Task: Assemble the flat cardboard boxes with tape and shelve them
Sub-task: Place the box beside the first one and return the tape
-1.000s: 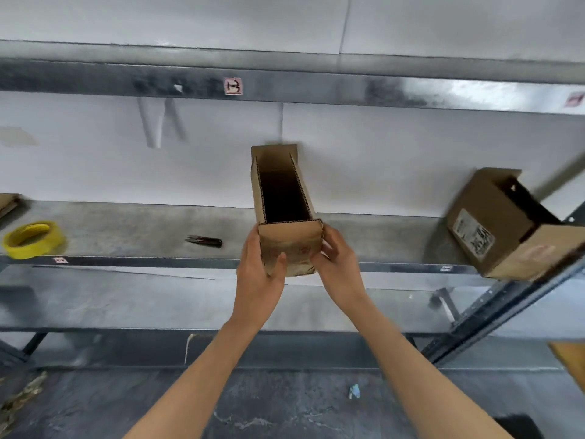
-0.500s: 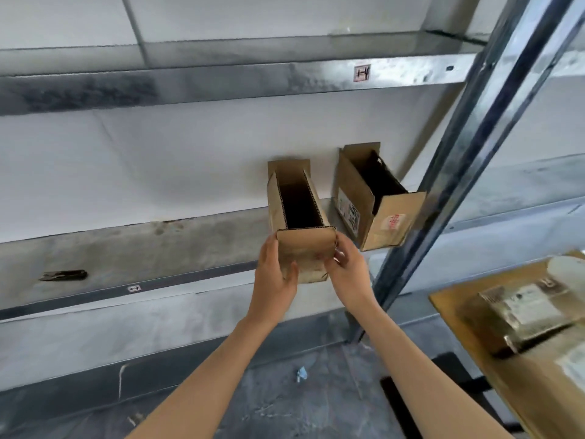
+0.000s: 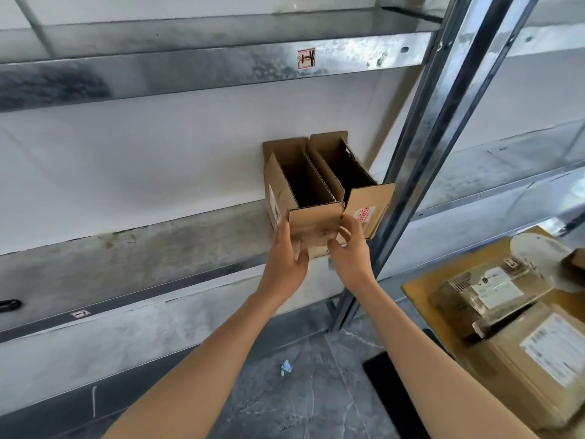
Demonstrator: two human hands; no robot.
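Note:
An open-topped narrow cardboard box (image 3: 311,228) sits on the metal shelf (image 3: 158,258), its far end against the white wall. My left hand (image 3: 286,261) grips its near left corner, thumb on the front face. My right hand (image 3: 349,251) holds the near right corner with curled fingers. A second open cardboard box (image 3: 368,205) with a red-printed label stands right beside it, touching, next to the shelf upright.
A steel upright (image 3: 421,160) rises just right of the boxes. An upper shelf beam (image 3: 221,69) runs overhead. At the right, a brown table (image 3: 424,289) carries wrapped parcels (image 3: 512,346). A dark tool (image 3: 9,304) lies on the shelf at the far left.
I have carried the narrow box rightward along the shelf and set it against the second box. The view swung right; the yellow tape roll has left the frame.

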